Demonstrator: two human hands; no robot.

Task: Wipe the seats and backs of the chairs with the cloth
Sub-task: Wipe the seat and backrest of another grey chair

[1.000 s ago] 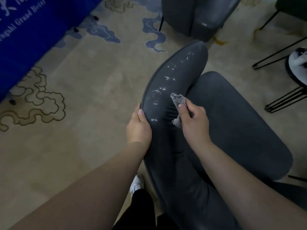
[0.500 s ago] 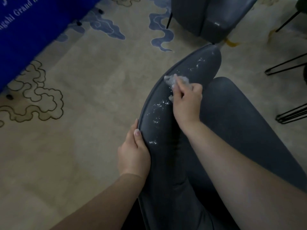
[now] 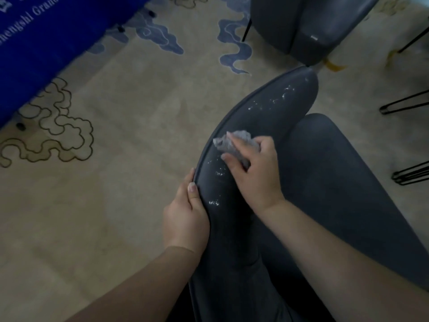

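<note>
Underfoot, a beige carpet [image 3: 97, 205] patterned with blue and outlined clouds is spread across most of the view, and a blue banner [image 3: 46, 54] with white lettering is seen at its upper left edge. Next in size, the near chair [image 3: 336, 194], dark grey and padded, is viewed from above, its curved back [image 3: 267, 112] running from the lower centre up toward the right and its seat [image 3: 348, 182] lying to the right of that. A second grey chair [image 3: 308, 22] is placed beyond it, and thin black metal legs [image 3: 406, 105] of other furniture are visible at the right edge.

White specks [image 3: 274, 101] are scattered along the top of the back, both above and below the cloth, so the wiping of this back is judged to be only partly done. The seat is not being touched, and it cannot be told whether it, or the far chair, has been wiped.

The rim of the back is gripped by the left hand [image 3: 185, 219], thumb on top and fingers wrapped behind the edge. A crumpled grey cloth [image 3: 234, 142] is held bunched under the curled fingers of the right hand [image 3: 253, 173] and pressed against the back near its rim, midway along its length.

No containers are seen.
</note>
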